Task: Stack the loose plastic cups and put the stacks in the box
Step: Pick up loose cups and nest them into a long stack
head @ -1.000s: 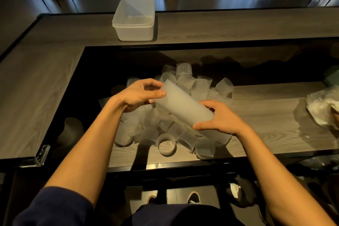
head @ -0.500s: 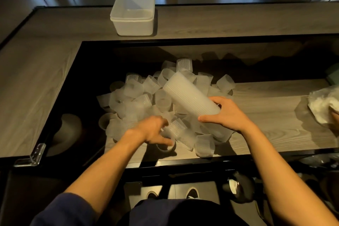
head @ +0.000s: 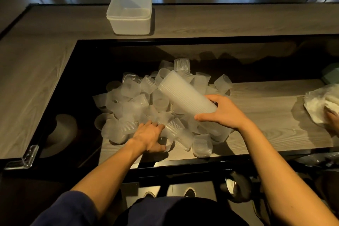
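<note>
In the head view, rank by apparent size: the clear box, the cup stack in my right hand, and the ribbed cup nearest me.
1. clear box and cup stack: they look about alike; the box sits farther away, so unranked.
2. ribbed cup: plainly smallest.

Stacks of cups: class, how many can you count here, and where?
1. The stack of cups is gripped at its near end by the right hand, slanting over the pile of loose cups. Short stacks could be hidden within that pile.
</note>
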`<state>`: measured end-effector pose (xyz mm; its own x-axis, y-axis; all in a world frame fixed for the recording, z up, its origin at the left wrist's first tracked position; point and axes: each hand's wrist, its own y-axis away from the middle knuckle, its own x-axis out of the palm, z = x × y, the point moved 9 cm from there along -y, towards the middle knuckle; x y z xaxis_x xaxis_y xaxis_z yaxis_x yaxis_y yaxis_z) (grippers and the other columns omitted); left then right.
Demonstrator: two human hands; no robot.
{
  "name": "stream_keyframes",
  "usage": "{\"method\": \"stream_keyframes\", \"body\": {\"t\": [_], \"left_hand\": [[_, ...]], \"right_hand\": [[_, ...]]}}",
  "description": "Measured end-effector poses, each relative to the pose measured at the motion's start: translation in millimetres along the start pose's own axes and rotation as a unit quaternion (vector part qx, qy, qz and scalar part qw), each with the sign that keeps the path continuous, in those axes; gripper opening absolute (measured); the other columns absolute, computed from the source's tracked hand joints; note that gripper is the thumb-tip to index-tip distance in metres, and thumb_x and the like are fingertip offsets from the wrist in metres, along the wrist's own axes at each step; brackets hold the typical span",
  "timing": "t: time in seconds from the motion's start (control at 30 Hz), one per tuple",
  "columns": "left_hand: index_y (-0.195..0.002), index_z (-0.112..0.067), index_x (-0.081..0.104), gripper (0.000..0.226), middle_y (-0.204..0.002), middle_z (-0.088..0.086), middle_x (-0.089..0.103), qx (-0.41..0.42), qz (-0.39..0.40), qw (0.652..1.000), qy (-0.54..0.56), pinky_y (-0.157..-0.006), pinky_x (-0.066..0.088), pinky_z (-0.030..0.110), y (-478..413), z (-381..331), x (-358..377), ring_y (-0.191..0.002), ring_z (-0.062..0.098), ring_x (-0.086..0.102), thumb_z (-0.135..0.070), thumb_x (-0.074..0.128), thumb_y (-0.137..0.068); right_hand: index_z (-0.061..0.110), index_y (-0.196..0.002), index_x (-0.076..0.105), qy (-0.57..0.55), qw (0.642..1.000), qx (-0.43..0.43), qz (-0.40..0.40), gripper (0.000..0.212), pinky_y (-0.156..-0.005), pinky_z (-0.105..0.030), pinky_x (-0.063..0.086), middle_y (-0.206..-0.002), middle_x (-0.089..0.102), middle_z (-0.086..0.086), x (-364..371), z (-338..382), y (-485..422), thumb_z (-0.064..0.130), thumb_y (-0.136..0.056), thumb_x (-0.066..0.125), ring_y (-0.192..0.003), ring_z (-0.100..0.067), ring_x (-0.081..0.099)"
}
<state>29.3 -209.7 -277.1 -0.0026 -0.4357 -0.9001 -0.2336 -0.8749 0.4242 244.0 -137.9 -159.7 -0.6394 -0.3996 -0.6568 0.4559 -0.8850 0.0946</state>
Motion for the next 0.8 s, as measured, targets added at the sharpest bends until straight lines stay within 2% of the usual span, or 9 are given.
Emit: {"method": "stream_keyframes", "body": {"t": [0.1, 0.17, 0.27, 0.33, 0.43, 0.5, 0.53, 0.63, 0.8], "left_hand": [[-0.146, -0.016, 0.041, 0.085, -0.133, 0.008, 0.05, 0.009, -0.041, 0.996, 0.081, -0.095, 0.05, 0.043, 2.7, 8.1, -22.8, -0.116, 0.029, 0.054, -0.065, 0.059, -0.079], [-0.146, -0.017, 0.043, 0.087, -0.132, 0.008, 0.049, 0.001, -0.071, 0.988, 0.135, -0.094, 0.051, 0.043, 4.7, 19.1, -40.8, -0.115, 0.028, 0.055, -0.068, 0.054, -0.076], [-0.142, -0.017, 0.048, 0.086, -0.118, 0.002, 0.053, -0.03, -0.117, 0.966, 0.23, -0.086, 0.048, 0.032, 10.7, 38.4, -62.8, -0.104, 0.018, 0.054, -0.069, 0.054, -0.073], [-0.138, -0.015, 0.053, 0.072, -0.112, -0.001, 0.054, -0.061, -0.159, 0.93, 0.325, -0.082, 0.048, 0.029, 15.8, 55.1, -74.8, -0.098, 0.015, 0.055, -0.059, 0.062, -0.082], [-0.129, -0.014, 0.061, 0.044, -0.105, -0.003, 0.062, -0.116, -0.242, 0.852, 0.449, -0.071, 0.049, 0.021, 26.4, 82.6, -94.6, -0.087, 0.009, 0.059, -0.04, 0.065, -0.093], [-0.118, -0.017, 0.065, 0.029, -0.099, -0.008, 0.063, -0.135, -0.283, 0.809, 0.497, -0.062, 0.046, 0.02, 32.5, 94.5, -110.7, -0.08, 0.006, 0.058, -0.035, 0.061, -0.096], [-0.113, -0.019, 0.066, 0.025, -0.097, -0.01, 0.062, -0.139, -0.299, 0.799, 0.503, -0.063, 0.045, 0.022, 35.0, 98.4, -119.9, -0.08, 0.007, 0.058, -0.036, 0.061, -0.096], [-0.104, -0.022, 0.067, 0.021, -0.093, -0.007, 0.062, -0.149, -0.321, 0.778, 0.52, -0.065, 0.047, 0.028, 38.4, 109.4, -136.4, -0.08, 0.011, 0.057, -0.039, 0.062, -0.094], [-0.095, -0.02, 0.065, 0.025, -0.09, 0.0, 0.065, -0.17, -0.343, 0.703, 0.599, -0.067, 0.045, 0.032, 46.3, 122.3, -143.3, -0.081, 0.017, 0.064, -0.044, 0.057, -0.093]], "right_hand": [[0.032, -0.124, 0.063, 0.003, 1.0, 0.004, -0.001, 0.064, -0.082, -0.027, 0.052, -0.118, 0.059, 0.011, -0.5, -3.2, -0.7, 0.051, -0.069, 0.089, -0.108, -0.006, 0.054], [0.031, -0.122, 0.063, 0.002, 1.0, 0.005, -0.004, 0.061, -0.082, -0.028, 0.052, -0.116, 0.06, 0.011, -0.2, -2.8, -0.4, 0.049, -0.069, 0.089, -0.107, -0.006, 0.054], [0.032, -0.118, 0.064, -0.018, 1.0, 0.001, -0.004, 0.056, -0.08, -0.029, 0.051, -0.113, 0.06, 0.013, 2.0, 0.2, 1.0, 0.046, -0.07, 0.09, -0.105, -0.005, 0.054], [0.033, -0.118, 0.064, -0.028, 1.0, -0.001, -0.004, 0.055, -0.078, -0.026, 0.047, -0.112, 0.06, 0.015, 3.3, 1.5, 1.5, 0.045, -0.071, 0.09, -0.104, -0.004, 0.054], [0.032, -0.118, 0.065, -0.034, 0.999, 0.002, -0.001, 0.054, -0.077, -0.024, 0.046, -0.111, 0.061, 0.014, 4.4, -0.8, 1.7, 0.044, -0.071, 0.09, -0.104, -0.005, 0.056], [0.032, -0.119, 0.065, -0.029, 1.0, 0.007, 0.004, 0.055, -0.075, -0.023, 0.045, -0.111, 0.061, 0.013, 4.9, -1.9, 1.5, 0.044, -0.071, 0.09, -0.104, -0.005, 0.056], [0.031, -0.119, 0.065, -0.03, 1.0, 0.008, 0.005, 0.055, -0.075, -0.022, 0.045, -0.111, 0.061, 0.013, 4.8, -1.8, 1.3, 0.044, -0.072, 0.09, -0.104, -0.005, 0.056], [0.03, -0.119, 0.064, -0.042, 0.999, 0.013, 0.003, 0.055, -0.076, -0.024, 0.046, -0.11, 0.06, 0.013, 4.9, -0.7, 0.1, 0.042, -0.072, 0.09, -0.103, -0.006, 0.056], [0.034, -0.121, 0.063, -0.013, 1.0, 0.007, 0.015, 0.059, -0.078, -0.023, 0.047, -0.116, 0.059, 0.011, 6.4, 3.4, -0.9, 0.042, -0.07, 0.091, -0.107, -0.006, 0.055]]}}
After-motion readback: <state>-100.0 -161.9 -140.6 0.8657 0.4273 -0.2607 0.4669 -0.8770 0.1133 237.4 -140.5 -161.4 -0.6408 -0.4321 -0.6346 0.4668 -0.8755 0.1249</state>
